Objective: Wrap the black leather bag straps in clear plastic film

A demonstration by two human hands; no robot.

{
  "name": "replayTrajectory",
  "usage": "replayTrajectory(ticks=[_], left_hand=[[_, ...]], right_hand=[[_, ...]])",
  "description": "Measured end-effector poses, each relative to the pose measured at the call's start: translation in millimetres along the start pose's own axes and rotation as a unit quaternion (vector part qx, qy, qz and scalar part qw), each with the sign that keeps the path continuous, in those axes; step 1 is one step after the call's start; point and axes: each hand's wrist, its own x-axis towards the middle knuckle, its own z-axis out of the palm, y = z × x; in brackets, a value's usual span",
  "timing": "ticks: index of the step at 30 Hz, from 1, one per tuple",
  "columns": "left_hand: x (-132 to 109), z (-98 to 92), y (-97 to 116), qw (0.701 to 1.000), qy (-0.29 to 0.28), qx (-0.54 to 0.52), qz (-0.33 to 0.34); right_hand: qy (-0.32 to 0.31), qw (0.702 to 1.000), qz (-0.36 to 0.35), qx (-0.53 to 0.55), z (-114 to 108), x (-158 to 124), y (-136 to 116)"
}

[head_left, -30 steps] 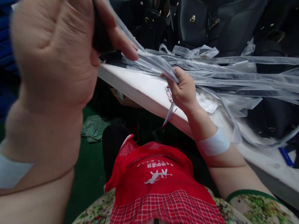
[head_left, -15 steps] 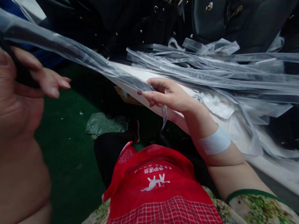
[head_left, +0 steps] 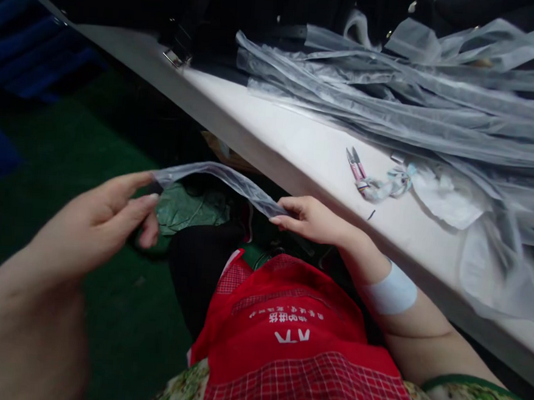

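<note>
A clear plastic sleeve, long and narrow, bows upward between my two hands above the floor. My left hand pinches its left end between thumb and fingers; a small dark bit shows at the fingertips, too unclear to name. With thumb and forefinger, my right hand grips the other end, in front of the table edge. Past the right hand, whatever hangs down is lost in the dark. A pile of similar plastic sleeves lies across the table, beyond my right hand.
On the white table lie thread snips with pink handles, tied with patterned cloth, beside a crumpled white piece. Black bags line the back. Green crumpled plastic sits on the floor. Blue stacks stand far left.
My left hand has come down and right, nearer my right hand, so the sleeve's span is shorter. My right hand has dropped slightly. The view has shifted, showing the snips.
</note>
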Motion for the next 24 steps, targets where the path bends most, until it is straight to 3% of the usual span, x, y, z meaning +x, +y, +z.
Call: replayTrajectory(ticks=[3, 5, 7, 9, 11, 14, 18, 21, 24], left_hand=[[9, 7.4, -2, 0.982, -0.174, -0.048, -0.056], [16, 16.7, -6, 0.971, -0.229, -0.042, -0.055], [20, 28.4, -7, 0.959, -0.284, -0.024, -0.013], [21, 38.9, -6, 0.941, -0.337, -0.020, 0.015], [18, 44.7, -3, 0.927, -0.374, -0.022, -0.001], [7, 41.8, 4, 0.919, -0.392, -0.014, -0.041], [-21, 22.5, 20, 0.920, -0.388, 0.002, -0.052], [-51, 3.9, 45, 0.919, -0.389, 0.054, 0.010], [-83, -13.8, 77, 0.915, -0.380, 0.121, 0.061]], right_hand=[[-0.006, 0.998, 0.067, -0.003, 7, -20, 31], [-0.018, 0.995, 0.097, -0.011, 11, -36, 49], [-0.047, 0.993, 0.112, 0.007, 17, -52, 60], [-0.082, 0.988, 0.120, 0.059, 24, -65, 64], [-0.103, 0.982, 0.113, 0.114, 32, -73, 61], [-0.116, 0.980, 0.084, 0.136, 47, -75, 51], [-0.100, 0.986, 0.038, 0.130, 71, -66, 36], [-0.115, 0.976, -0.034, 0.181, 85, -51, 17], [-0.175, 0.954, -0.093, 0.225, 92, -32, -14]])
